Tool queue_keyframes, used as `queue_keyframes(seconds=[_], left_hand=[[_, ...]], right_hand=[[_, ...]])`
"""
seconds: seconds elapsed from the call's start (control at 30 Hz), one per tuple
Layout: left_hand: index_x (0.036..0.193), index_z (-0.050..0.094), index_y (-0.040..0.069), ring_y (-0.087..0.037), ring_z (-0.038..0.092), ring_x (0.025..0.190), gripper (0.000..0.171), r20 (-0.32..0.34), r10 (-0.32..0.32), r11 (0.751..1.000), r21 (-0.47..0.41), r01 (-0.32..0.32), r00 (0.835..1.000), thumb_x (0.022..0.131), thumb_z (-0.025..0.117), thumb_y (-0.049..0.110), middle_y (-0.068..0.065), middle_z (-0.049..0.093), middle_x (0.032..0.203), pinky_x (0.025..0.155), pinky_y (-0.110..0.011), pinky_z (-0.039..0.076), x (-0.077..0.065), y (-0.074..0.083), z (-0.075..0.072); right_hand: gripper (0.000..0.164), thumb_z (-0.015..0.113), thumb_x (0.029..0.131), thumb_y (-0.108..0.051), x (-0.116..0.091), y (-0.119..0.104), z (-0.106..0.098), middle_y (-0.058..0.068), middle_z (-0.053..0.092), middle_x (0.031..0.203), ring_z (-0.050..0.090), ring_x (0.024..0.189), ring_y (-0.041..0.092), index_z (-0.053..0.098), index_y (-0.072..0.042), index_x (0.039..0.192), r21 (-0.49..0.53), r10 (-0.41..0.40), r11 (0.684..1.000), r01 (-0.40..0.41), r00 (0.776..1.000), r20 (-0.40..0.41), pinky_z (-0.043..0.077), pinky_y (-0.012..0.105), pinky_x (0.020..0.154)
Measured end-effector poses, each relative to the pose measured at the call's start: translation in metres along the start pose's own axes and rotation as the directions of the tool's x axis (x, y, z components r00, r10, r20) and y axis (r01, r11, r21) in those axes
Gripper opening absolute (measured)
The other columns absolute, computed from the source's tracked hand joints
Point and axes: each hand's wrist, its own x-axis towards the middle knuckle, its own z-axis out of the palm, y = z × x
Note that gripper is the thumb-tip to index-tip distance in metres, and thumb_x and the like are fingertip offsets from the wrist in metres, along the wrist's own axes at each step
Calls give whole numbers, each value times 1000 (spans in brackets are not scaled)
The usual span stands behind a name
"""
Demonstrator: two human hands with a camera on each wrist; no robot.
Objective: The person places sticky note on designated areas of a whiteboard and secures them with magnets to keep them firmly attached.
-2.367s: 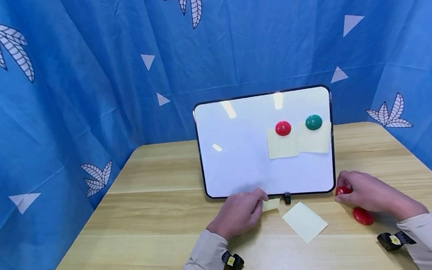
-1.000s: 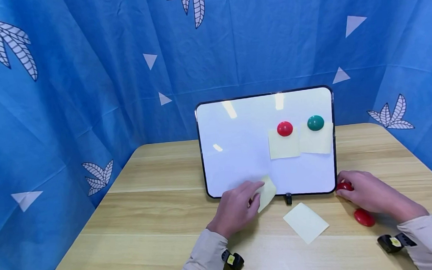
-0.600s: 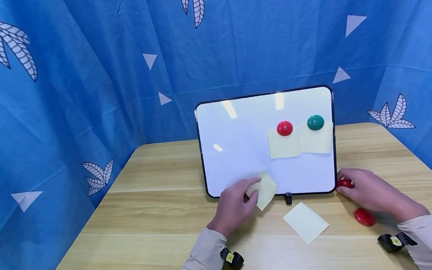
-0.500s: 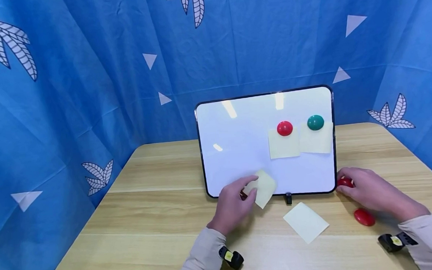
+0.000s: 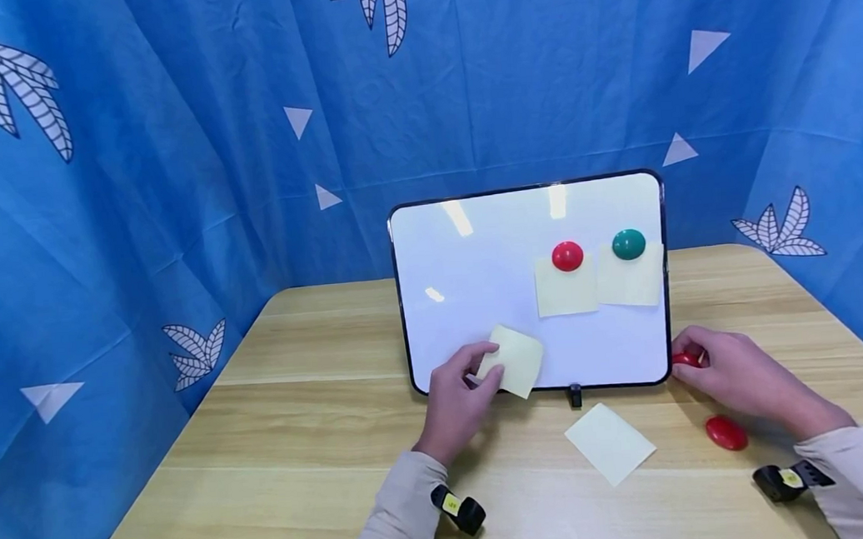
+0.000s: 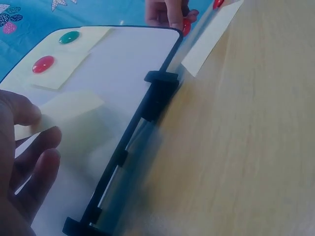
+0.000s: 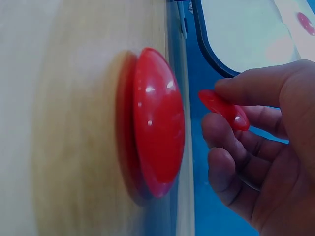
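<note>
Pinching a pale yellow note (image 5: 515, 364) between the fingers of the left hand (image 5: 452, 406), tilted in front of the lower part of the whiteboard (image 5: 471, 300). Gripping a small red magnet (image 7: 224, 109) in the curled fingers of the right hand (image 5: 740, 377), near the board's lower right corner. Facing a note under a domed red magnet (image 5: 567, 257) and, beside it, another under a green magnet (image 5: 628, 244). Having a loose note (image 5: 611, 445) on the tabletop (image 5: 280, 464) between both hands, and a second red magnet (image 5: 727, 432) near the right.

Bright glare on the whiteboard (image 5: 470, 279)
</note>
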Motion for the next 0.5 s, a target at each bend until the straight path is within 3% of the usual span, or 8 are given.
queue_keyframes(seconds=[0.13,0.37,0.5], left_hand=[[117,71,13,-10,53,62,26,-21,-17,1000,-11,17,1000,91,74,8,-2,52,79,57,-23,49,0,1,0],[120,72,10,-10,55,65,22,-44,-23,999,-40,21,999,101,61,12,-2,65,82,55,-24,48,0,0,0],[121,72,11,-11,55,68,24,-66,-5,999,-37,3,998,101,60,10,-1,65,81,54,-23,47,0,0,0]], right_hand=[[23,73,90,-18,0,0,0,2,65,88,57,77,20,64,-4,106,-1,1,1000,-1,1000,-20,51,35,66],[20,73,90,-20,-1,-2,-1,0,59,81,51,72,19,62,-7,100,-4,21,1000,-21,999,-50,43,31,60],[21,72,91,-20,-1,-3,-1,2,59,82,51,73,20,61,-5,101,5,47,999,-47,997,-57,42,30,59]])
